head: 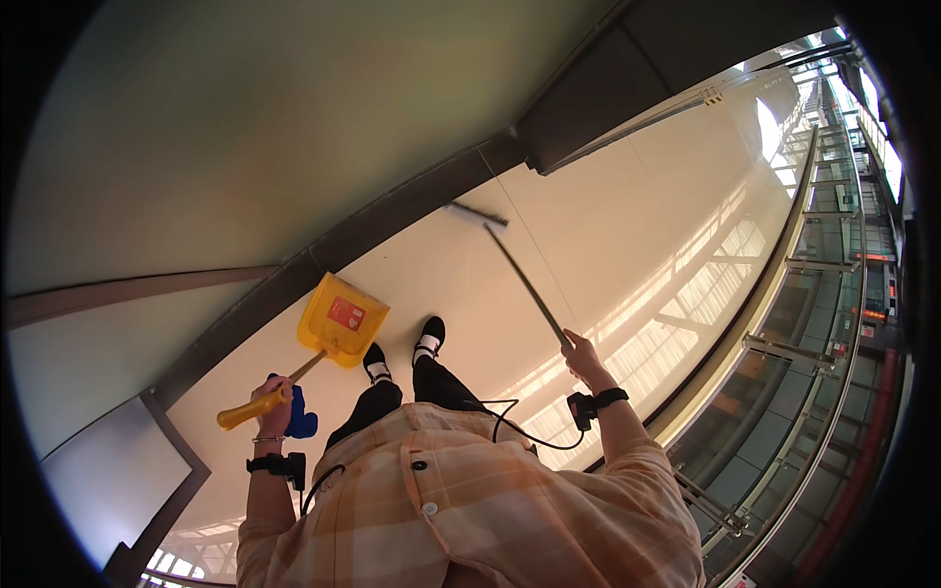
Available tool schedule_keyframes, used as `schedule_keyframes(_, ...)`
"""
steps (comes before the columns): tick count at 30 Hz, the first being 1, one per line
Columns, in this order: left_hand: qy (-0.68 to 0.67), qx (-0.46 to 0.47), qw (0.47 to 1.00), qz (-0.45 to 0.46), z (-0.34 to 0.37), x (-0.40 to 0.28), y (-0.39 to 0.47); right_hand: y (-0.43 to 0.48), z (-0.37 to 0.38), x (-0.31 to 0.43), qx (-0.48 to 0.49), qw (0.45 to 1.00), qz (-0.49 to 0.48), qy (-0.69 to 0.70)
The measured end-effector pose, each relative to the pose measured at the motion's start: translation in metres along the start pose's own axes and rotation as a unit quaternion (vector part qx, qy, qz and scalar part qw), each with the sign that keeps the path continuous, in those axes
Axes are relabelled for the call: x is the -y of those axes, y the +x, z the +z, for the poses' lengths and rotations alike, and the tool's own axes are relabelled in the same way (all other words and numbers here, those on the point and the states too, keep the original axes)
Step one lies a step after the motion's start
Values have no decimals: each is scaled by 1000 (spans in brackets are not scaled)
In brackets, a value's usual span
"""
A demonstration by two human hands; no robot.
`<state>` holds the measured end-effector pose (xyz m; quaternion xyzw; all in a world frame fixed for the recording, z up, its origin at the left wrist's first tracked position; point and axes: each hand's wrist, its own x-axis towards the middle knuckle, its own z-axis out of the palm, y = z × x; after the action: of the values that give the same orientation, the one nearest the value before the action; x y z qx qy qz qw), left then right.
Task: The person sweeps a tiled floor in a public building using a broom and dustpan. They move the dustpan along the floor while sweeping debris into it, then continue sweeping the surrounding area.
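My left hand (pixel 273 408) grips the handle (pixel 253 409) of a yellow dustpan (pixel 353 334), together with a blue cloth (pixel 300 411) that hangs beside the palm. A red sticker with writing marks the pan, which lies ahead of my left shoe near the wall base. In my right hand (pixel 586 361) is the long thin pole (pixel 528 283) of a broom. Its dark, narrow head (pixel 478 214) reaches out over the floor, close to the wall's dark skirting, and looks slightly blurred. Whether the bristles touch the floor I cannot tell.
Pale glossy floor (pixel 632 213) stretches ahead, crossed by a thin seam. A frosted panel wall (pixel 242 132) with dark skirting (pixel 412 180) runs along the left. On the right, a glass balustrade with a metal handrail (pixel 845 323) borders a lower level. Cables hang from both wrist devices.
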<state>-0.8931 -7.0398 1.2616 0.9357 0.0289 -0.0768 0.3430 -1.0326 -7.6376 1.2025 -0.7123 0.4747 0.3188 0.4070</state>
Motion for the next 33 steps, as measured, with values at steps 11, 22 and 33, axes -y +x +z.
schedule_keyframes(11,6,92,995,-29,-22,21,5,74,72,46,-72,991,-85,-80)
schedule_keyframes(22,39,89,995,-28,-50,7,9,-98,114,31,131,984,-120,5)
schedule_keyframes(33,-10,119,991,-60,-58,64,9,-40,163,110,61,957,-194,-209)
